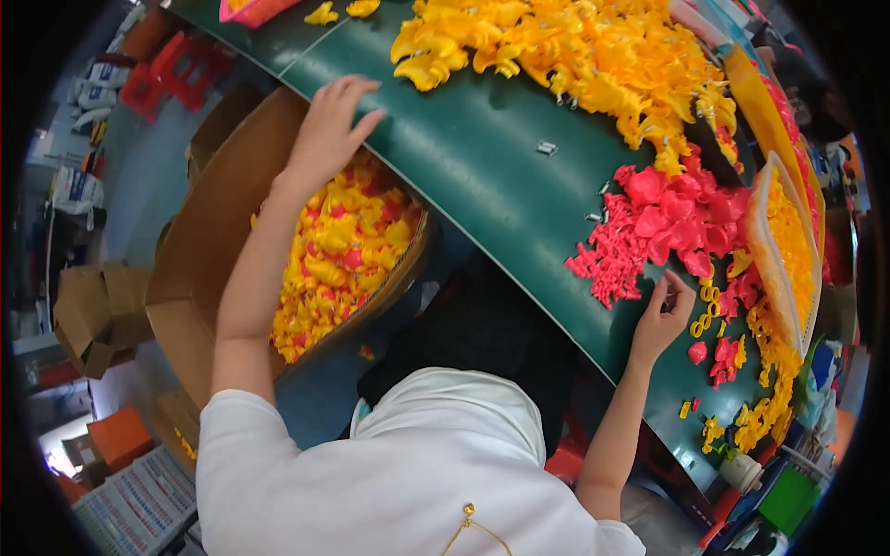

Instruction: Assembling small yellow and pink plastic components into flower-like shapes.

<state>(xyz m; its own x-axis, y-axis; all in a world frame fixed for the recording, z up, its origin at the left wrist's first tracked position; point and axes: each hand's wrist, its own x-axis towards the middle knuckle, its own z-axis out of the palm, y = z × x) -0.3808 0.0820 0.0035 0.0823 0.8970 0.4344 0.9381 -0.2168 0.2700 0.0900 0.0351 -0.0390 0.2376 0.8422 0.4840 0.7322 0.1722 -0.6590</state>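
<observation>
My left hand (332,130) is open, with thumb and fingers apart and nothing seen in it. It hovers by the edge of the green table (454,176), above a cardboard box (199,269) that holds yellow and red plastic pieces (324,273). My right hand (666,315) is over the table at the right, fingers curled toward the thumb in a pinch; whatever is between them is too small to make out. Just beyond it are small pink plastic parts (607,259) and larger pink shell pieces (681,213). Yellow ring parts (706,301) lie right beside it.
A large heap of yellow plastic pieces (575,56) covers the far table. Small metal parts (546,147) lie mid-table. At the right, a white-rimmed tray (762,236) holds yellow parts. A pink basket (255,11) is at the far left; red stools (176,69) stand on the floor.
</observation>
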